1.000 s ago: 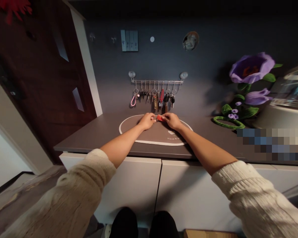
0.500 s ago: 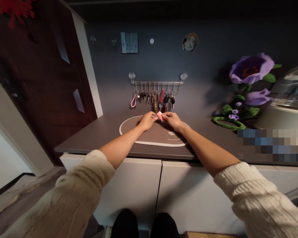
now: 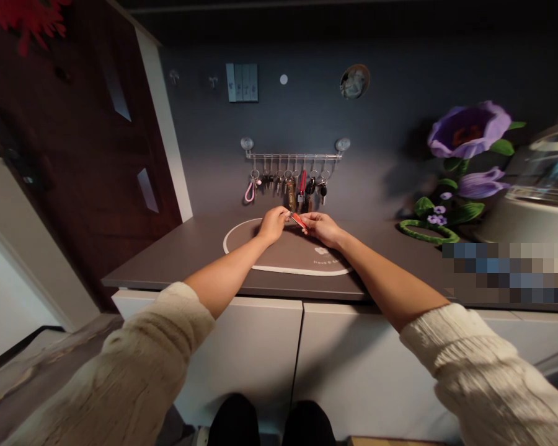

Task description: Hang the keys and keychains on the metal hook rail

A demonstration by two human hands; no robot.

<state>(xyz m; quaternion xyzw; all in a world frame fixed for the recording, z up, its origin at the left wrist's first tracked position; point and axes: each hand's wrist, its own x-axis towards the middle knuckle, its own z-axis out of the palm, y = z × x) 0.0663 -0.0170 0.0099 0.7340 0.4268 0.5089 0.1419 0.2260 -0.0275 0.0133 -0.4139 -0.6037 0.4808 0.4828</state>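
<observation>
Turning between your two hands, the small red piece [image 3: 299, 220] has just changed its angle: half a second ago it shows you a broad, pale-glinting face, and now it's down to a narrow red strip, slanting from your left fingertips down toward your right. And your hands barely shift at all! Your right hand [image 3: 324, 228] has it pinched between thumb and fingers; your left hand [image 3: 273, 225] brings its fingertips together at the upper end, though you can't tell from here whether they grip it. So the work looks like a fingertip adjustment, with the piece held above the mat [image 3: 279, 255] on the desk [image 3: 153, 257]. Just beyond your hands, the keys [image 3: 324, 192] hang from their rack [image 3: 294, 156] unchanged; off to the right, the purple flower [image 3: 469, 130] stands well apart.
</observation>
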